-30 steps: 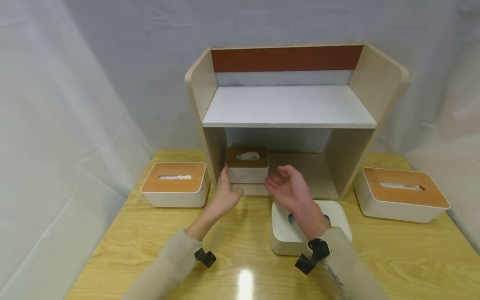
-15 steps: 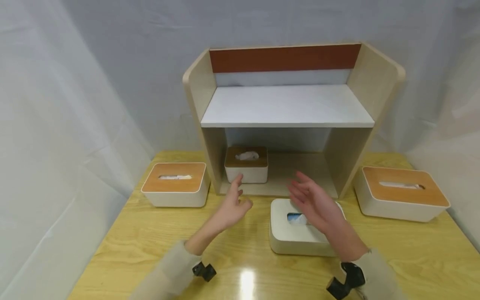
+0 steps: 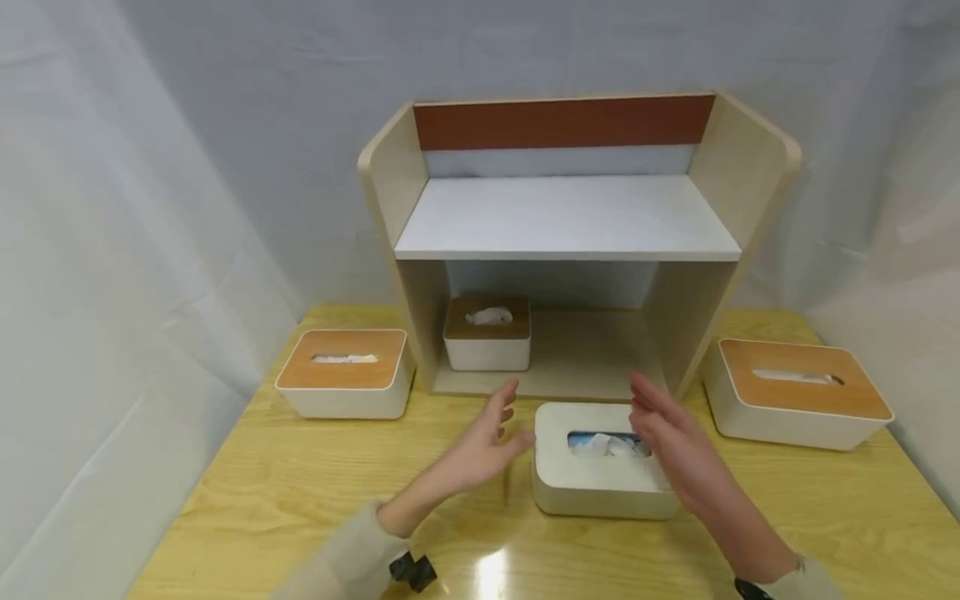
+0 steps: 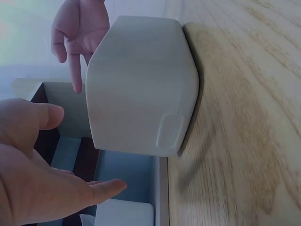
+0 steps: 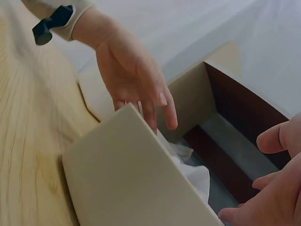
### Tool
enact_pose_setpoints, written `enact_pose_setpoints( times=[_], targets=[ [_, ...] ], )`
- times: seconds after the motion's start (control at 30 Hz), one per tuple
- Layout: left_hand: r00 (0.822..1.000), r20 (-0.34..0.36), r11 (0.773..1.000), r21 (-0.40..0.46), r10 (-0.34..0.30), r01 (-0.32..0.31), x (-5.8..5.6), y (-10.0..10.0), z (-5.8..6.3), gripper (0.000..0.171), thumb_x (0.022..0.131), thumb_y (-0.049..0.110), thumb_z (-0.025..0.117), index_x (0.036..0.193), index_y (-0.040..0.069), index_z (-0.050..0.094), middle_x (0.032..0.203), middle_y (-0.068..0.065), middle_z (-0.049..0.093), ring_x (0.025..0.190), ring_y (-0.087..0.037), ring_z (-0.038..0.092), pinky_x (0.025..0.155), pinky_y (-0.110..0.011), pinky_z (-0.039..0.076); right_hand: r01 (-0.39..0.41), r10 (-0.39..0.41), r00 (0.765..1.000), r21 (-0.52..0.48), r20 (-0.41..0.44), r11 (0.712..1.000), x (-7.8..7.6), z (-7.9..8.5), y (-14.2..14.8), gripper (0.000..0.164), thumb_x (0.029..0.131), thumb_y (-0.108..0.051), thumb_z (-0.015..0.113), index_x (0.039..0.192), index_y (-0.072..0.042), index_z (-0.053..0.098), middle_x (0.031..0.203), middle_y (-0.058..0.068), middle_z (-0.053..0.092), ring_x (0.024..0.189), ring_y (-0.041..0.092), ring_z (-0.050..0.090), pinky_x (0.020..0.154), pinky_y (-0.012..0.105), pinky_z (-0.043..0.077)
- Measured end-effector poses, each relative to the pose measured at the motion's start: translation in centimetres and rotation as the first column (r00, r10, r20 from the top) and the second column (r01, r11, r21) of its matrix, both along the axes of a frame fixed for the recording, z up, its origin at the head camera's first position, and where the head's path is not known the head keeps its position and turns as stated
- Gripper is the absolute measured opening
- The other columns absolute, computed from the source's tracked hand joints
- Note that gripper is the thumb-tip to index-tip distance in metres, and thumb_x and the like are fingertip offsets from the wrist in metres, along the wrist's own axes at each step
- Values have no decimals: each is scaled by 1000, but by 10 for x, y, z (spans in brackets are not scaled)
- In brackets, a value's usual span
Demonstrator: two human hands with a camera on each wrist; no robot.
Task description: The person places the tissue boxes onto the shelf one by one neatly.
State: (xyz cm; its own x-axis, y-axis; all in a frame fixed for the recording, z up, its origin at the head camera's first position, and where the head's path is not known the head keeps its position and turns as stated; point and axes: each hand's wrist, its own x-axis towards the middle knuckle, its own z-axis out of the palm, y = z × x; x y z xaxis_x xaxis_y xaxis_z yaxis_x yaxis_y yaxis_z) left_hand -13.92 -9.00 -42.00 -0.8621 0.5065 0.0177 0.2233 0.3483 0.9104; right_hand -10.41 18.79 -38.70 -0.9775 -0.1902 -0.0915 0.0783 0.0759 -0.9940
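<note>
An all-white tissue box (image 3: pixel 555 475) with tissue showing in its slot stands on the table in front of the shelf unit. Left of it my left hand (image 3: pixel 476 454) is spread, thumb toward the box's left end. My right hand (image 3: pixel 686 454) hovers over the box's right side, fingers straight, covering part of the lid. In the left wrist view, a gap separates the left fingers from the box's end wall (image 4: pixel 136 89). The right wrist view has both hands about the box (image 5: pixel 122 165), neither gripping it. A small brown-topped tissue box (image 3: pixel 487 354) sits in the shelf's lower left.
A wooden shelf unit (image 3: pixel 567 255) with a white upper board stands at the back. Tissue boxes with orange-brown lids flank it, one at left (image 3: pixel 345 404) and one at right (image 3: pixel 802 425). White cloth (image 3: pixel 225 167) hangs behind and beside the table (image 3: pixel 247 500).
Both hands have drawn back from the small brown-topped box on the lower shelf. The left moved right and nearer; the right moved right. They now flank the white box. The boxes stay put.
</note>
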Motion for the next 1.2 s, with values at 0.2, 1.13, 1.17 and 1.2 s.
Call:
enact_pose_setpoints(
  times=[0.2, 1.13, 1.17, 1.2],
  targets=[
    [999, -8, 999, -18, -42, 42, 2, 3, 3, 79, 101, 26, 58, 158, 3, 9, 161, -25, 17, 141, -50, 29, 111, -59, 32, 106, -83, 992, 250, -98, 962, 8, -4, 13, 62, 102, -15, 52, 158, -10, 25, 164, 14, 20, 148, 41, 20, 104, 13, 32],
    [990, 72, 992, -35, -117, 120, 18, 13, -11, 84, 98, 24, 61, 159, 6, 6, 161, -23, 16, 139, -43, 36, 110, -52, 38, 99, -92, 995, 312, -38, 945, 39, -54, 50, 81, 97, -7, 61, 159, -4, 8, 152, 39, 25, 125, 51, 49, 80, 15, 49],
    [990, 79, 992, -25, -118, 120, 18, 13, -12, 84, 98, 24, 61, 159, 6, 5, 161, -23, 17, 139, -43, 36, 110, -53, 38, 89, -87, 996, 308, -22, 947, 39, -54, 51, 82, 98, -8, 60, 160, -5, 7, 152, 39, 25, 126, 51, 49, 81, 17, 50],
    [990, 84, 993, -18, -117, 119, 18, 14, -12, 84, 99, 23, 61, 159, 5, 5, 161, -23, 18, 139, -43, 36, 110, -52, 38, 80, -80, 997, 294, -13, 952, 38, -55, 51, 82, 98, -8, 60, 160, -6, 6, 152, 39, 25, 125, 50, 50, 82, 19, 51]
  ],
)
